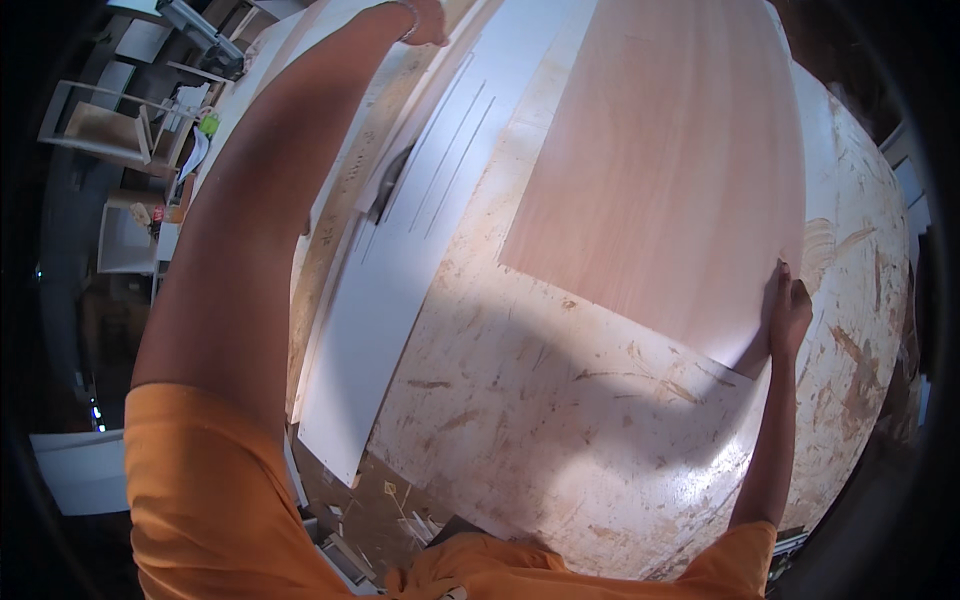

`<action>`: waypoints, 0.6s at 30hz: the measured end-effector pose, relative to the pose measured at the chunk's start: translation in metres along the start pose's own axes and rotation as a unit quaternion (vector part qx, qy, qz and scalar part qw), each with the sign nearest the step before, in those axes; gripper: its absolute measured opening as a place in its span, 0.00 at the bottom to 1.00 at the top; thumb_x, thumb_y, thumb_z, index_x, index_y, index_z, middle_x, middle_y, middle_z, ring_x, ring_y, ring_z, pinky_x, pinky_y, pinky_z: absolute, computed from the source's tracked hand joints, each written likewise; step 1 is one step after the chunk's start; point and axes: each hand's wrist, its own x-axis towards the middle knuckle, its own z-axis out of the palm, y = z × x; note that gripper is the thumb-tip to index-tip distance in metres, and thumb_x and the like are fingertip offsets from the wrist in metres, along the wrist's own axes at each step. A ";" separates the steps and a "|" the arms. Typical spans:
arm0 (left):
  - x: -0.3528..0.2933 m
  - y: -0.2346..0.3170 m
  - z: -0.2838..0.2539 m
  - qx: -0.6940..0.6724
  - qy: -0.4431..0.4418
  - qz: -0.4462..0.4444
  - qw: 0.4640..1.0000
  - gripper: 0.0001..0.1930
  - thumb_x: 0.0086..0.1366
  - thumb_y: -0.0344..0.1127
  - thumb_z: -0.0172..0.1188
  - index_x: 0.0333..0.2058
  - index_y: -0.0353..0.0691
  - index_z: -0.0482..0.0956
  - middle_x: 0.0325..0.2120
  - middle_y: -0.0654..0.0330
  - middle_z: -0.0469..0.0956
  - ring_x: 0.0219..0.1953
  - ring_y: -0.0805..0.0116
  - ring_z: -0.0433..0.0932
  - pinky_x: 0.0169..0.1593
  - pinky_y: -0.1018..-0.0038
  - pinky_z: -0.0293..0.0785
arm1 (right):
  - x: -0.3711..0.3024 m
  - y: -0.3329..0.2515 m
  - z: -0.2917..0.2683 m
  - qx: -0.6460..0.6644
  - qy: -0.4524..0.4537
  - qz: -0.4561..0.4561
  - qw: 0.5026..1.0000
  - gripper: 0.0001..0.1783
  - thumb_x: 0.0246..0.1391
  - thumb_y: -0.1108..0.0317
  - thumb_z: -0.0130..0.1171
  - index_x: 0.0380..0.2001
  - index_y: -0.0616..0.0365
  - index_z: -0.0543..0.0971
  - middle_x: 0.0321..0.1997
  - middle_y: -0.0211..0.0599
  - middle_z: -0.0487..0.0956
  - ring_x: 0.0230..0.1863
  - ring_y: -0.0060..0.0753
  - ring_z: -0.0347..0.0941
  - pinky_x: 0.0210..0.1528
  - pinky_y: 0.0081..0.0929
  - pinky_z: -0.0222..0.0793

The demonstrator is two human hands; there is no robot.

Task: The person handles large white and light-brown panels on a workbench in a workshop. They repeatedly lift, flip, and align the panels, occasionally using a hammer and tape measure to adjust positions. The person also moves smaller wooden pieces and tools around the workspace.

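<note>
One panel [655, 190]: judged stiff, light; best held by edges
Right hand [790, 318]: laid at panel edge, grip unclear
Left hand [426, 22]: cropped, grip can't be told

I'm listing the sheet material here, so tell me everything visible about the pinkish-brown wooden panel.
The wooden panel is a broad, thin sheet, pinkish brown with faint grain streaks running lengthwise. It appears to lie flat on the scuffed white table, and its far end runs out of the picture. Its near edge slants down to the right, with bright glare by the right corner. The right hand touches its right edge near that corner; how firmly is unclear.
</note>
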 end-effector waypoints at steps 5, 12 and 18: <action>0.040 0.024 0.042 -0.103 -0.069 -0.067 0.990 0.16 0.57 0.51 0.67 0.33 0.44 0.85 0.38 0.55 0.84 0.42 0.58 0.81 0.48 0.64 0.75 | 0.000 0.009 0.003 0.007 -0.008 0.008 1.000 0.33 0.65 0.44 0.49 0.44 0.71 0.78 0.34 0.47 0.80 0.36 0.34 0.73 0.43 0.33 0.69; 0.059 0.007 0.118 -0.133 -0.094 -0.104 0.981 0.20 0.54 0.55 0.69 0.29 0.43 0.83 0.34 0.54 0.84 0.39 0.60 0.82 0.47 0.66 0.75 | 0.000 0.002 0.006 0.010 -0.011 0.017 1.000 0.35 0.65 0.41 0.46 0.41 0.71 0.77 0.32 0.51 0.77 0.36 0.34 0.70 0.45 0.33 0.66; 0.068 0.002 0.123 -0.188 -0.098 -0.114 0.971 0.18 0.51 0.52 0.73 0.27 0.43 0.81 0.26 0.58 0.80 0.30 0.65 0.79 0.39 0.67 0.75 | 0.004 0.003 0.006 -0.024 -0.027 0.038 0.999 0.37 0.65 0.38 0.43 0.44 0.70 0.76 0.37 0.56 0.79 0.39 0.40 0.72 0.48 0.36 0.67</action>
